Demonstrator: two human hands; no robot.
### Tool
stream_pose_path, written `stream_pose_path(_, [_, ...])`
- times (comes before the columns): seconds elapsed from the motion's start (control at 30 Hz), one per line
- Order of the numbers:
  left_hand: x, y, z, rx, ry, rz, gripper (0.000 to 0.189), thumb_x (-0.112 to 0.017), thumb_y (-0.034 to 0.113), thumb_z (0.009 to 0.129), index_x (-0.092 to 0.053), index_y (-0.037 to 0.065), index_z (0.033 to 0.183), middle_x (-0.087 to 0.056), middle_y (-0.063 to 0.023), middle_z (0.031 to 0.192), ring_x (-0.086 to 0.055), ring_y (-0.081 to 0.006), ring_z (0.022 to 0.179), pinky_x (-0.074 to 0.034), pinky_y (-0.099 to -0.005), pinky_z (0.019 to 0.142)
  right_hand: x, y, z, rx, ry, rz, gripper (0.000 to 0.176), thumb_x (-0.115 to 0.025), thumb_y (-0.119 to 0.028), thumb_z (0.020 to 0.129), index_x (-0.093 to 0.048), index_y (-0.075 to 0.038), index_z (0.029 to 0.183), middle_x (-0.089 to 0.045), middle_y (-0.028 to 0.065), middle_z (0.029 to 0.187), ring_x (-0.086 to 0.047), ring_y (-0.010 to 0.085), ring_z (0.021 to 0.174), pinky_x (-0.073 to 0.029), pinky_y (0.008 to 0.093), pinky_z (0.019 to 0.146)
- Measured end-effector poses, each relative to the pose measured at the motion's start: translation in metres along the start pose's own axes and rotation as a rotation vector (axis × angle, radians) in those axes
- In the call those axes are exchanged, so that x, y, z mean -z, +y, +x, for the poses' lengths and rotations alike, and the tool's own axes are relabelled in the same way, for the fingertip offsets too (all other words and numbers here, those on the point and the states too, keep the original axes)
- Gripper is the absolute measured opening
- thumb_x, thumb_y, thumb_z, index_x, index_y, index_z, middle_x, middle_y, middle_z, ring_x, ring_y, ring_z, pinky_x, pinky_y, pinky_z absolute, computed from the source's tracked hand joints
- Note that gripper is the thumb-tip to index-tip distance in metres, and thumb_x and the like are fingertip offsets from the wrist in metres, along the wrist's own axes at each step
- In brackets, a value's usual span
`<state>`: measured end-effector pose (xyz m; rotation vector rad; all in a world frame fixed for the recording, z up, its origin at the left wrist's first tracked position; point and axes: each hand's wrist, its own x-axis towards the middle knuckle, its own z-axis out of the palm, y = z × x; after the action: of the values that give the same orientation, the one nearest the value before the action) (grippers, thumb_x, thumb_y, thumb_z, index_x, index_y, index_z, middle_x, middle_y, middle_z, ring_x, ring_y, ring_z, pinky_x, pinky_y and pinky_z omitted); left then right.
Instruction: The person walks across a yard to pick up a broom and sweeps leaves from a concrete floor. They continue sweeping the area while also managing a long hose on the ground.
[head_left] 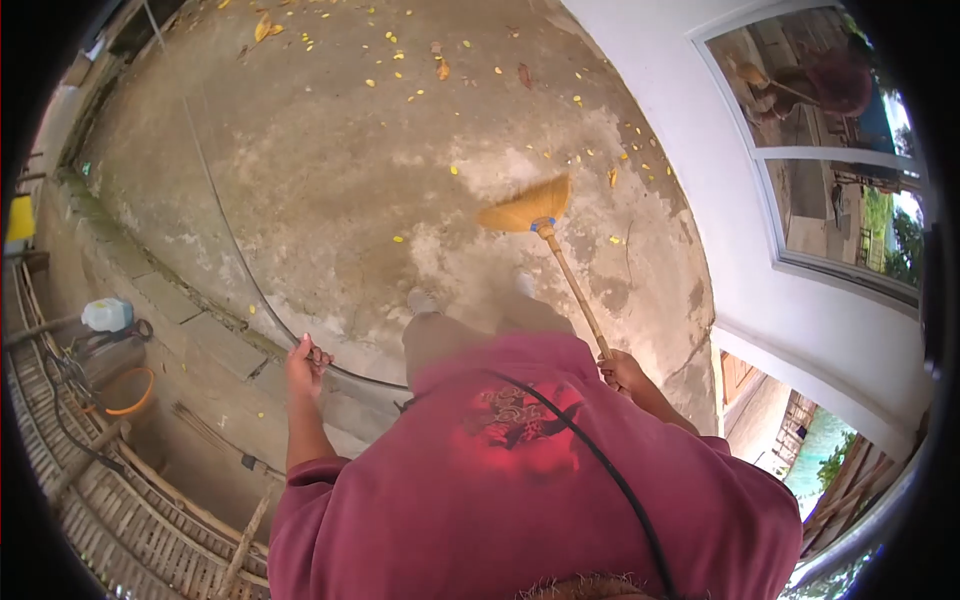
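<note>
My right hand [622, 373] is wrapped around the upper end of the wooden handle of a broom [578, 290]. The broom slants forward, and its fan-shaped straw bristles [527, 205], bound with blue, are over the concrete floor [290, 190]. At the left, my left hand [308, 364] has its fingers curled around a long black cable [238, 245]. This runs from the far upper left, past the hand, toward my shirt. Part of the cable by the fingers is hidden. Yellow leaves [398, 239] lie scattered on the floor, mostly ahead of the bristles.
A white wall [690, 110] with a window [830, 150] borders the floor on the right. Along the left runs a low concrete edge [165, 295]. Beyond it are a bamboo bench [120, 520], a pale jug [107, 315] and an orange-rimmed container [130, 408]. My feet [423, 300] stand behind the broom.
</note>
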<state>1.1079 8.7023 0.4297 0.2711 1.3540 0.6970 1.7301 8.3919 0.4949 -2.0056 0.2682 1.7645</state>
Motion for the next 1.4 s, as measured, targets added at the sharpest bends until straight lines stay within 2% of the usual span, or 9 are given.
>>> stream_pose_path(0.2, [-0.108,0.042,-0.006,-0.038,0.125,-0.014,0.038,-0.060,0.039,0.101,-0.049,0.013,0.076,-0.040,0.0000,0.058,-0.044,-0.0195,0.056,-0.048,-0.0388,0.069,0.145,0.115,0.021,-0.205,0.346,-0.075,0.012,-0.068,-0.008,0.083,-0.058,-0.002,0.084,-0.050,0.0050,0.060,-0.048,0.0170,0.044,-0.038,0.0342,0.037])
stream_pose_path(0.33, [-0.154,0.012,-0.008,-0.080,0.232,0.143,0.043,-0.057,0.043,0.102,-0.043,0.015,0.073,-0.028,0.0024,0.059,-0.032,-0.0168,0.054,-0.044,-0.0388,0.064,0.287,0.173,0.160,-0.212,0.211,-0.288,0.025,-0.069,-0.010,0.087,-0.055,-0.005,0.066,-0.044,0.0042,0.050,-0.041,0.0173,0.036,-0.029,0.0357,0.034])
stream_pose_path(0.37, [-0.181,0.002,-0.016,-0.084,0.288,0.182,0.044,-0.057,0.044,0.103,-0.041,0.016,0.072,-0.027,0.0028,0.060,-0.030,-0.0162,0.055,-0.042,-0.0382,0.063,0.272,0.077,0.124,-0.390,0.367,-0.026,0.027,-0.066,-0.008,0.089,-0.055,-0.006,0.065,-0.045,0.0028,0.050,-0.040,0.0159,0.035,-0.029,0.0345,0.034])
stream_pose_path(0.47, [-0.259,-0.024,-0.037,-0.033,0.351,0.271,0.044,-0.055,0.044,0.103,-0.040,0.017,0.072,-0.026,0.0035,0.062,-0.029,-0.0158,0.057,-0.041,-0.0381,0.063,0.334,0.020,0.231,-0.322,0.282,-0.001,0.023,-0.062,-0.011,0.090,-0.056,-0.002,0.070,-0.045,0.0047,0.050,-0.040,0.0174,0.035,-0.028,0.0353,0.034])
stream_pose_path(0.7, [-0.428,-0.044,-0.077,-0.077,0.164,0.406,0.041,-0.055,0.043,0.104,-0.043,0.016,0.075,-0.029,0.0028,0.063,-0.032,-0.0160,0.059,-0.043,-0.0398,0.068,0.313,-0.233,0.325,0.123,0.028,-0.251,0.011,-0.060,-0.006,0.082,-0.062,0.002,0.075,-0.048,0.0064,0.049,-0.044,0.0180,0.035,-0.028,0.0371,0.035])
stream_pose_path(0.83, [-0.475,-0.036,-0.066,-0.085,0.127,0.416,0.041,-0.057,0.045,0.102,-0.047,0.013,0.078,-0.034,0.0011,0.063,-0.037,-0.0169,0.060,-0.046,-0.0398,0.071,0.258,-0.310,0.294,0.347,-0.199,0.080,0.017,-0.063,-0.012,0.085,-0.063,0.002,0.093,-0.050,0.0020,0.063,-0.044,0.0131,0.045,-0.035,0.0336,0.041])
stream_pose_path(0.97, [-0.494,-0.014,-0.042,-0.160,0.046,0.261,0.040,-0.053,0.043,0.104,-0.051,0.011,0.079,-0.039,0.0001,0.065,-0.039,-0.0179,0.063,-0.043,-0.0408,0.075,0.275,-0.244,0.216,0.392,-0.250,0.107,0.032,-0.062,-0.013,0.088,-0.060,-0.002,0.118,-0.047,-0.0013,0.066,-0.041,0.0086,0.044,-0.033,0.0288,0.040])
stream_pose_path(1.2, [-0.493,0.015,0.055,-0.144,0.172,0.229,0.041,-0.052,0.046,0.104,-0.054,0.010,0.085,-0.040,0.0007,0.061,-0.039,-0.0168,0.057,-0.042,-0.0393,0.065,0.424,-0.039,0.086,0.070,0.179,-0.040,0.028,-0.067,-0.011,0.088,-0.065,0.001,0.113,-0.052,0.0009,0.062,-0.049,0.0101,0.045,-0.039,0.0290,0.039])
stream_pose_path(1.4, [-0.556,0.015,0.112,0.001,0.247,0.338,0.036,-0.051,0.042,0.105,-0.052,0.012,0.087,-0.033,0.0011,0.061,-0.035,-0.0170,0.057,-0.041,-0.0394,0.068,0.517,-0.051,0.230,-0.233,0.395,-0.321,0.020,-0.066,-0.009,0.085,-0.064,0.009,0.077,-0.056,0.0119,0.053,-0.058,0.0229,0.043,-0.041,0.0389,0.039])
